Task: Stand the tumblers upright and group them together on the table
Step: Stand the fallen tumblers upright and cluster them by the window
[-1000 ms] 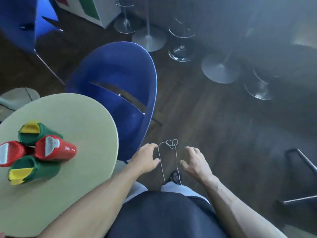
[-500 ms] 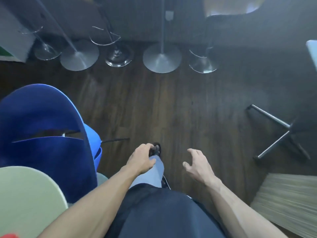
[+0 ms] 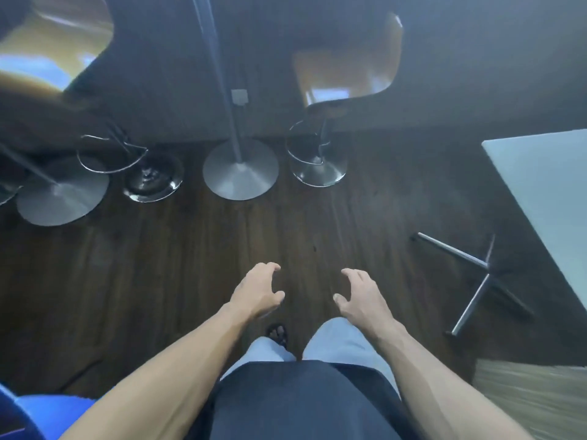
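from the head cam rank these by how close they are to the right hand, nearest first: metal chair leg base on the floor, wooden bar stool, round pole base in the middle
Measured from the right hand:
1. Metal chair leg base, on the floor to its right.
2. Round pole base, ahead and to the left, in the middle of the room.
3. Wooden bar stool, ahead against the far wall; its chrome foot sits about level with the pole base, but the seat is farther.

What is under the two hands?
Under the left hand and right hand, both empty, lies dark wooden floor, with one sandalled foot showing. The trouser legs cover the other foot.
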{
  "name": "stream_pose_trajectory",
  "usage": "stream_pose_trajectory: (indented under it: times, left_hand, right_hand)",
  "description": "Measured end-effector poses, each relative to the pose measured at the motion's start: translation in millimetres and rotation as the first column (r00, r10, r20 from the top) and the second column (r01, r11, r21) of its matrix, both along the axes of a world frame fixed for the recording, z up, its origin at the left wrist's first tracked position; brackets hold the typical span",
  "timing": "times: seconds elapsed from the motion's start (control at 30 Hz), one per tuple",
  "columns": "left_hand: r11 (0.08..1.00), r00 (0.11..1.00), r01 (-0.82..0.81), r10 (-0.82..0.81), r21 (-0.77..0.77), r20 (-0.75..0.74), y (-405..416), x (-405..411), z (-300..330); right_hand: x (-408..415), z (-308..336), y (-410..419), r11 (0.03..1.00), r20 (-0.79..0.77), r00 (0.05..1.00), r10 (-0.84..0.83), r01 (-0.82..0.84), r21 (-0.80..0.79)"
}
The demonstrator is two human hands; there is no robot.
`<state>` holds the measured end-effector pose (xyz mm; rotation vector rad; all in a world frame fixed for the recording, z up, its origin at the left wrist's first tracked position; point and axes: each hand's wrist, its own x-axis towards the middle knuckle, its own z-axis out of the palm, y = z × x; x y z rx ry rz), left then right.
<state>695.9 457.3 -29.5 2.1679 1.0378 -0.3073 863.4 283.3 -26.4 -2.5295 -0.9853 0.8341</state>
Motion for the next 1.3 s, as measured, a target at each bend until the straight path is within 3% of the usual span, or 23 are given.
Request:
stream_pose_trajectory:
  times: [0.27, 0.7, 0.87, 1.0, 1.1, 1.2, 1.3]
  left_hand:
    - [0.998, 0.998, -0.065, 0.065, 0.022, 0.015, 90, 80, 12]
    - [0.918, 0.919, -0.382, 0.365, 0.111, 0.150, 218, 166, 64]
    - [0.874, 0.888, -0.423, 0.348, 0.237, 0.302, 317, 185, 119]
    - [0.804, 0.846, -0.460, 0.267, 0.377, 0.461, 420, 199, 189]
    - [0.729, 0.824, -0.477, 0.175, 0.492, 0.539, 496, 209, 243]
    - [0.718, 0.817, -0.478, 0.151, 0.506, 0.557, 561, 220, 282]
    - [0.693, 0.840, -0.450, 0.115, 0.563, 0.530, 621, 230, 306]
  right_hand:
    - [84, 7, 112, 0.993, 0.026, 0.994, 0.110, -0.112, 0.046]
    - [202, 57, 306, 0.887, 0.102, 0.898, 0.428, -0.439, 0.142]
    - [224, 122, 421, 0.793, 0.245, 0.867, 0.434, -0.497, 0.351]
    - [238, 199, 524, 0.653, 0.459, 0.840, 0.290, -0.524, 0.547]
    - [242, 253, 599, 0.597, 0.524, 0.823, 0.221, -0.539, 0.594]
    - [251, 288, 670, 0.625, 0.566, 0.789, 0.241, -0.572, 0.531]
    - [264, 307, 723, 0.717, 0.570, 0.781, 0.254, -0.548, 0.431]
